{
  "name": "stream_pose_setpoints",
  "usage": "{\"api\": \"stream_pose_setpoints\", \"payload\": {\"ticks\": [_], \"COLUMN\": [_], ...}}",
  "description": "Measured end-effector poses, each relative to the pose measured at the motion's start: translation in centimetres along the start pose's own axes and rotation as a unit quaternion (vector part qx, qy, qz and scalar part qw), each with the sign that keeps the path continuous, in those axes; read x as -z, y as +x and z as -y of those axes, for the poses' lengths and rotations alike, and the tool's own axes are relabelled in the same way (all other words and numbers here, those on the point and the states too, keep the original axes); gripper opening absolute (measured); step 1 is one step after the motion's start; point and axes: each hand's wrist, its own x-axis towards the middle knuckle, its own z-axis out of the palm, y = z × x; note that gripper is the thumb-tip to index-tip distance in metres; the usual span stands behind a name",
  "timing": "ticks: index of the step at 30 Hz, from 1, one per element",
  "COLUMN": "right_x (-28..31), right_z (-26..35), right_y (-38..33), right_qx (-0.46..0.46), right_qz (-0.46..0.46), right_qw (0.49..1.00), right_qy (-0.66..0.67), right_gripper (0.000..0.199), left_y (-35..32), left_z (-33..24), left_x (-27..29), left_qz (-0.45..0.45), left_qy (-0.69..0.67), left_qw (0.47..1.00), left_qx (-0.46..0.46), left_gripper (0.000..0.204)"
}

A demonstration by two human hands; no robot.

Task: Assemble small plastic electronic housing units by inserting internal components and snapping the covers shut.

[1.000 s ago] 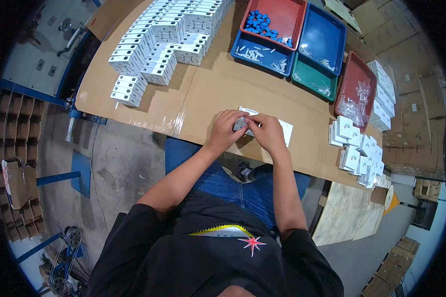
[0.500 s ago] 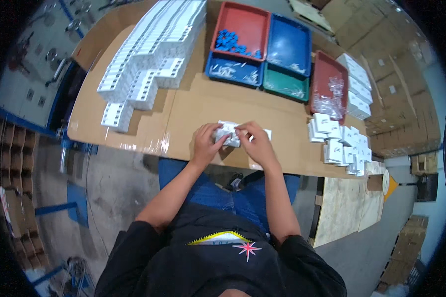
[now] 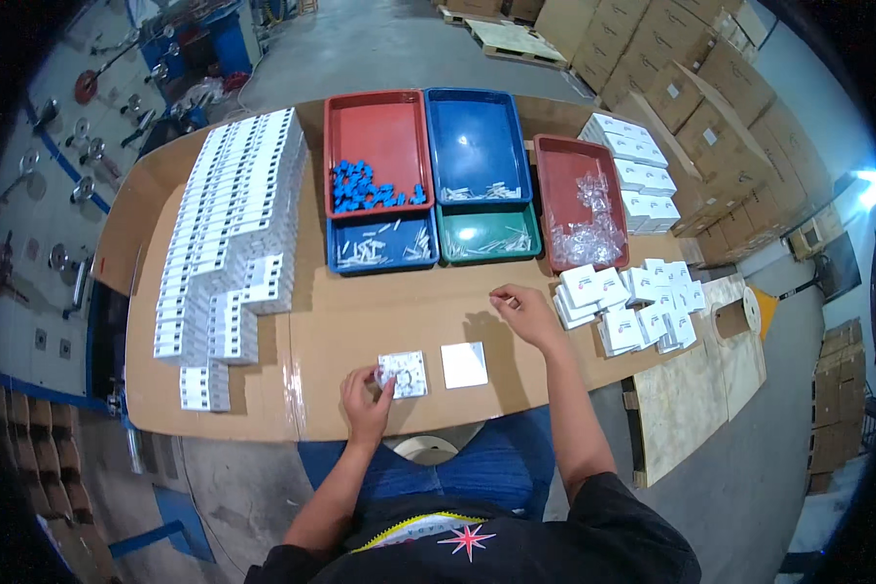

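A shallow white square box (image 3: 404, 374), with small pale parts in it, lies on the cardboard-covered table before me. My left hand (image 3: 365, 404) grips its left edge between thumb and fingers. To the right of the box lies a plain white square piece (image 3: 465, 365), apart from it. My right hand (image 3: 527, 316) is raised over the table beyond that piece, left of the small white boxes (image 3: 625, 329). Its fingers are loosely bent, thumb and forefinger slightly apart, with nothing visible between them.
Stacked white boxes (image 3: 233, 243) fill the left side. At the back are a red tray (image 3: 377, 122) with blue parts, two blue trays (image 3: 472, 136), a green tray (image 3: 457, 222), and another red tray (image 3: 564, 161) with clear plastic pieces. More white boxes (image 3: 642, 175) stand at right.
My hands, together over the white box before, are now apart. My right hand has moved away and to the right; my left stays at the box, which lies on the table. The view has tilted up.
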Motion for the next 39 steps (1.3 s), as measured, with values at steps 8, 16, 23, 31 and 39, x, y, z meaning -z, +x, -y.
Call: {"api": "stream_pose_setpoints", "payload": {"ticks": [8, 16, 23, 31, 39], "right_x": [3.3, 0.9, -1.0, 1.4, 4.4], "right_z": [-0.5, -0.2, -1.7, -2.5, -0.8], "right_y": [15.1, 26.3, 28.6, 27.3, 17.9], "right_qx": [0.088, 0.078, 0.045, 0.098, -0.005], "right_qz": [-0.119, -0.081, -0.083, -0.121, -0.084], "right_qw": [0.988, 0.978, 0.965, 0.975, 0.980], "right_qy": [-0.044, -0.174, -0.245, -0.159, 0.179], "right_gripper": [0.019, 0.017, 0.022, 0.017, 0.017], "left_y": [0.0, -0.1, 0.2, 0.2, -0.9], "left_z": [0.5, 1.0, 0.9, 0.1, 1.0], "left_x": [0.7, 0.3, 0.4, 0.7, 1.0], "left_qz": [0.030, 0.026, 0.047, 0.065, 0.069], "left_qy": [0.016, 0.016, 0.013, 0.007, 0.025], "left_qw": [0.999, 0.999, 0.999, 0.998, 0.997], "left_qx": [0.003, 0.010, -0.001, 0.008, 0.017], "left_gripper": [0.033, 0.035, 0.038, 0.038, 0.036]}}
